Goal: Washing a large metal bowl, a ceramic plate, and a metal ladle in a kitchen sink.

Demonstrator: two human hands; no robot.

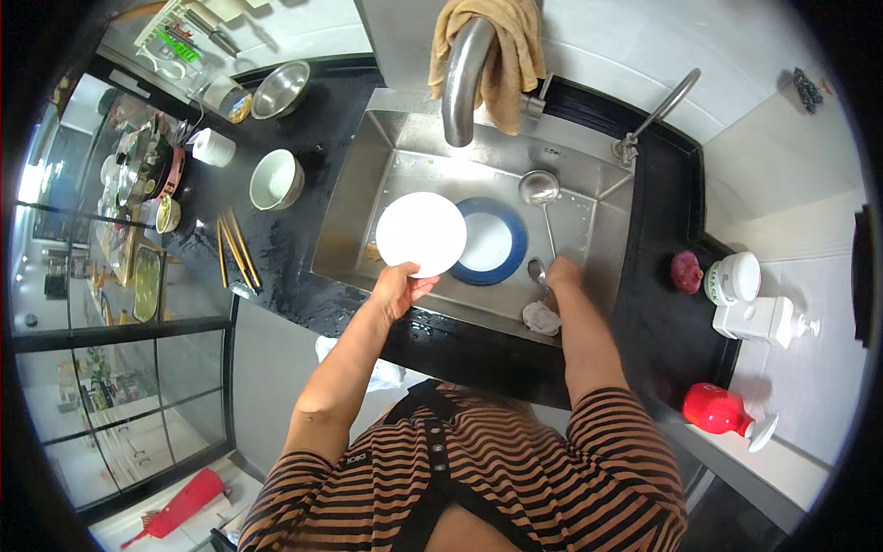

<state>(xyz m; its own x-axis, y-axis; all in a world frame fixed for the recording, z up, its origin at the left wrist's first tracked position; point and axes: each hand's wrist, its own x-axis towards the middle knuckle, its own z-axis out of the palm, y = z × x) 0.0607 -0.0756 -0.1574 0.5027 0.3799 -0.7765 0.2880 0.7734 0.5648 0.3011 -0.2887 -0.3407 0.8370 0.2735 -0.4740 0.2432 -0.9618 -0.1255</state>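
Observation:
My left hand [400, 288] grips the near rim of a round white plate [422, 231], thumb on top, raised over the left part of a stainless steel sink [428, 165]. Partly behind it, a blue-rimmed dish with a white centre [488, 241] rests in the basin. My right hand [564, 273] is low in the sink's right side, its fingers mostly hidden. Close by it are the handle end of a steel ladle [539, 188], a metal spoon [537, 269] and a crumpled whitish cloth or wad [541, 319]. Whether that hand holds anything is unclear.
A curved faucet [459, 90] draped with a tan towel [514, 83] overhangs the sink. Leftward stand a white bowl [276, 181], chopsticks [238, 245] and a steel bowl [281, 90]. To the right are an onion [686, 272], a white tub [732, 278] and pump bottles [755, 321].

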